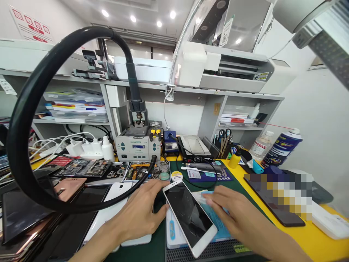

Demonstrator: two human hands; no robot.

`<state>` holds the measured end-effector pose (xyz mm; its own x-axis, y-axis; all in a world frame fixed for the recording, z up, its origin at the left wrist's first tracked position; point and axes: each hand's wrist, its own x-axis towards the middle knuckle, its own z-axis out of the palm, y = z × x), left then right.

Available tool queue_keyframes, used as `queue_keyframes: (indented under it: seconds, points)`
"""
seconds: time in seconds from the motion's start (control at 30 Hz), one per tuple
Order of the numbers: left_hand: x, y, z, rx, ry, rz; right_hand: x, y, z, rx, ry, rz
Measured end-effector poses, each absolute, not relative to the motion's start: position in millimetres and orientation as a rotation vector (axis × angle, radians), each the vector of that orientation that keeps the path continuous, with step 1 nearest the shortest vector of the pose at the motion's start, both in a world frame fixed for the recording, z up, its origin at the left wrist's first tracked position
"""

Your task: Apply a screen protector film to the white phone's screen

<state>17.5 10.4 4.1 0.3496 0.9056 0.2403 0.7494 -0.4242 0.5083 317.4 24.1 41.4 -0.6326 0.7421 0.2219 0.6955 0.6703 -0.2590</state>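
Note:
A white smartphone with a dark screen lies tilted over a white-and-blue box or packet at the bench's front. My left hand is at its upper left edge, with thumb and fingertips against the frame. To the right of the phone, my right hand has its fingers pinched together above a light-blue sheet or packet. Whatever lies between those fingertips is too small to make out. Under the left wrist lie white phone shells.
A thick black hose arches across the left from the rework station. Stacked phones fill the left. Parts trays stand behind my hands. On the right are a dark phone, a spray can and a yellow bottle.

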Motion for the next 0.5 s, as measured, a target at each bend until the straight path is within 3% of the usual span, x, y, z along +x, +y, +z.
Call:
queue_keyframes:
  seconds: [0.1, 0.23, 0.5]
  points:
    - [17, 11, 2, 2.326, 1.478, 0.689, 343, -10, 26, -1.139, -2.523, 0.206]
    - [16, 11, -2, 2.352, 1.497, 0.666, 361, -38, 12, -1.076, -2.339, -0.053]
    - [20, 8, -1, 2.351, 1.516, 0.651, 341, -40, 6, -1.026, -2.321, -0.324]
